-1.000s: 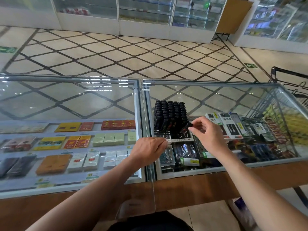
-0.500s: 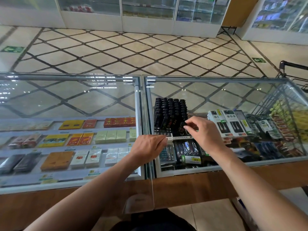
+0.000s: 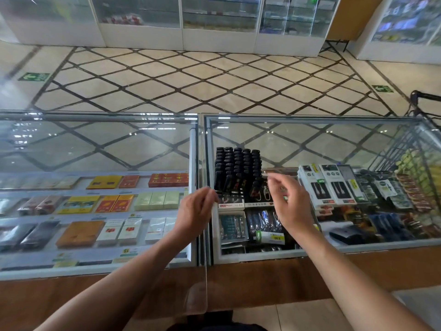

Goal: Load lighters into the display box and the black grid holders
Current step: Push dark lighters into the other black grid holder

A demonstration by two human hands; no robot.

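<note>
Cigarette packs fill the left glass case; tiled floor beyond.

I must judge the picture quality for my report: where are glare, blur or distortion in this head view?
Head view: white reflections streak the left glass case near its far edge. Same view: fingertips of the right hand are motion-blurred, the left hand less so; the black lighters are sharp; the wide-angle lens bows the case edges.
</note>
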